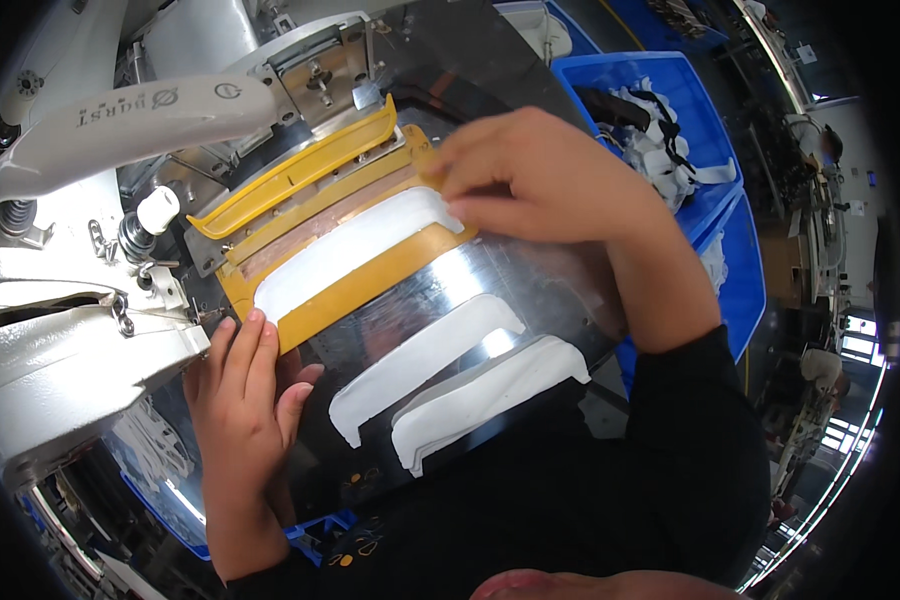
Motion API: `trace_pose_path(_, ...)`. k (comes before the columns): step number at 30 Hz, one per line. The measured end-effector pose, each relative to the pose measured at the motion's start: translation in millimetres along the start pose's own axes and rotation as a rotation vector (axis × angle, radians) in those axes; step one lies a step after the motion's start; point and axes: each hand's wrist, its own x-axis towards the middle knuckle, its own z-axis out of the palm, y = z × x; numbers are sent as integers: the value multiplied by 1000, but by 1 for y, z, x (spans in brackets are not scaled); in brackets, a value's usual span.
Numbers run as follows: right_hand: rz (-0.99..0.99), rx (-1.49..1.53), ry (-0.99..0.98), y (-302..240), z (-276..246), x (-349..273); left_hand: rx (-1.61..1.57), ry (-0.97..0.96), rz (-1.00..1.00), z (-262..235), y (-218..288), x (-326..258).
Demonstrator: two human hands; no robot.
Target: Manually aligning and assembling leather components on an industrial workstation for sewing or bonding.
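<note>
A curved white fabric piece (355,245) lies in a yellow sewing template (360,285) with a raised yellow bar (295,175) along its far side. My left hand (240,385) rests at the template's left end, fingers stretched out and fingertips on the near-left end of the fabric. Over the right end, my right hand (530,180) is bent with thumb and fingers drawn together at the fabric and template edge. Whatever lies between those fingertips is hidden and slightly blurred. Nearer to me, a single white piece (425,355) and a small stack of white pieces (490,400) lie on the shiny table.
A white sewing machine (80,350) stands close at left, its arm (140,120) reaching toward the template. Metal brackets (320,80) sit behind the template. At right, blue bins (715,110) hold white and black material. More white pieces (150,440) lie at lower left.
</note>
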Motion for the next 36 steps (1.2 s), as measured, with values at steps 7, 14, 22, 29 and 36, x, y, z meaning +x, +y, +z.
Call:
trace_pose_path(7, 598, -25, 358, 41, 9, 11, -70, 100, 41, -2, 5, -1)
trace_pose_path(14, 543, 29, 487, 50, 10, 10, -104, 152, 65, -1, 5, -1)
trace_pose_path(22, 490, 126, 289, 45, -10, 7, -110, 173, 55, -1, 4, -3)
trace_pose_path(29, 306, 334, 387, 36, -27, -8, -100, 182, 7, 0, 5, -3)
trace_pose_path(36, -110, 574, -126, -52, -9, 37, -136, 260, -17, 7, 4, -5)
